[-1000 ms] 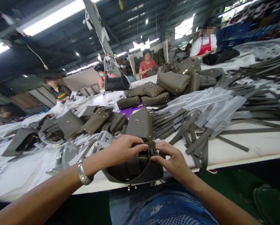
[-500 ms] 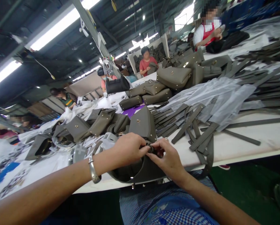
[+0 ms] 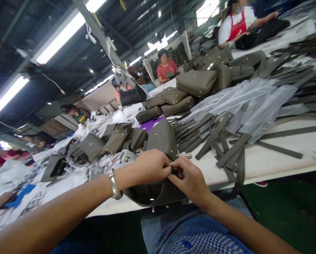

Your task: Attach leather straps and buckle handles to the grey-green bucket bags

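Observation:
A grey-green leather handbag [image 3: 171, 193] lies on its side at the table's near edge, its dark opening turned toward me and small gold studs along its lower rim. My left hand [image 3: 153, 165] reaches across from the left, thumb and fingers pinched at the bag's upper edge. Meeting it there, my right hand [image 3: 190, 177] pinches the same spot with thumb and forefinger. Between the fingertips is a small dark part of the bag, mostly hidden. Just behind both hands stands another handbag [image 3: 161, 139] of the same colour, with a gold fitting on its front.
Loose grey-green straps [image 3: 233, 151] lie to the right, partly under clear plastic sleeves [image 3: 239, 106]. Finished-looking bags [image 3: 197, 83] are heaped farther back. More bags [image 3: 90, 145] and a grey tape dispenser [image 3: 126, 157] are at left. Co-workers, one in a red apron [image 3: 237, 30], sit around the table.
My fingertips have drawn closer together over the dark part at the bag's edge. The view has shifted slightly. The co-worker in the red apron has stretched an arm out to the right.

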Motion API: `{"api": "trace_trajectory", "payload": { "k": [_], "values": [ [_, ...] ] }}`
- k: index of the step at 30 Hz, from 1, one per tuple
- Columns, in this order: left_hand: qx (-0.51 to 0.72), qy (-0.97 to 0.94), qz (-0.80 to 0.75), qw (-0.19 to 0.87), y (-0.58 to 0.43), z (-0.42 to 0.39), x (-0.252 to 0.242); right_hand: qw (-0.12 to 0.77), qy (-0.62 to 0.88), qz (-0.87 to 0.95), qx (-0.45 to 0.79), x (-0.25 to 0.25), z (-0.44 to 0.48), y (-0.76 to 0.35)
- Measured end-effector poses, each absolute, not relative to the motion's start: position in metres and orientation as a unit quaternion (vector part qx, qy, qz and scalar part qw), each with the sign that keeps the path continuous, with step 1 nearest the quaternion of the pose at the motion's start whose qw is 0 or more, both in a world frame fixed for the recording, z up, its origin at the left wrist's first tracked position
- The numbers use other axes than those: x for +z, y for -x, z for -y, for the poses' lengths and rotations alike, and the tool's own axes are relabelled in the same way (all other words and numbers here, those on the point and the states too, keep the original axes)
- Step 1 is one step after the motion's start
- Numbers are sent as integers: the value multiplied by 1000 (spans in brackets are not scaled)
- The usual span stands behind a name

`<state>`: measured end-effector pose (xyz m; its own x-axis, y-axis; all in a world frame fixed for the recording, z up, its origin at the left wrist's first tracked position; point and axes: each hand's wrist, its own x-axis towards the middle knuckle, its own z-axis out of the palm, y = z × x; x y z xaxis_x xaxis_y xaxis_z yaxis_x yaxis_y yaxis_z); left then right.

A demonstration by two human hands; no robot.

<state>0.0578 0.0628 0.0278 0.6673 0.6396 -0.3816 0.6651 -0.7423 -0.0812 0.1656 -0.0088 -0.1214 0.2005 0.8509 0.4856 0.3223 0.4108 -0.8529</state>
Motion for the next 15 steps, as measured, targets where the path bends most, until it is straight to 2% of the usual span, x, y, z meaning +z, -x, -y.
{"api": "trace_trajectory", "payload": {
  "k": [8,12,15],
  "values": [
    [-210,-911,-354,24,-62,-59,25,584,498,605,211,-124,5,-165],
    [-181,-919,-348,42,-53,-57,33,565,507,621,196,-125,2,-172],
    [-154,-920,-361,16,-47,-52,33,562,498,635,181,-126,-2,-172]
  ]
}}
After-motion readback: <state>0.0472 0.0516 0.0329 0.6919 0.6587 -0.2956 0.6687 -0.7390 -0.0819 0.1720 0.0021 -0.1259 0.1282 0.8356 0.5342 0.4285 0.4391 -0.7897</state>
